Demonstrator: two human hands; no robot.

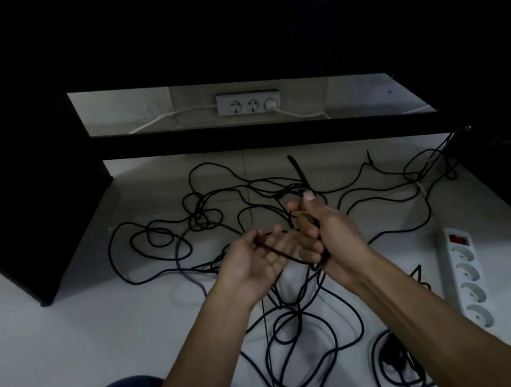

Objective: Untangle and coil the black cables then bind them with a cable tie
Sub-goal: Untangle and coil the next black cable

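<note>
My right hand (326, 235) curled round a few turns of the black cables (271, 327), the rest sprawled tangled over the floor (69, 345), while my left hand (256, 261) lay open-fingered under one strand; light, limp and springy, I judged, best gripped near the free end.

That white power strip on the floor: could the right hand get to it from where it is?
Probably yes: the power strip lies uncovered beside the right forearm, but the right hand grips a black cable and would likely have to release it.
</note>
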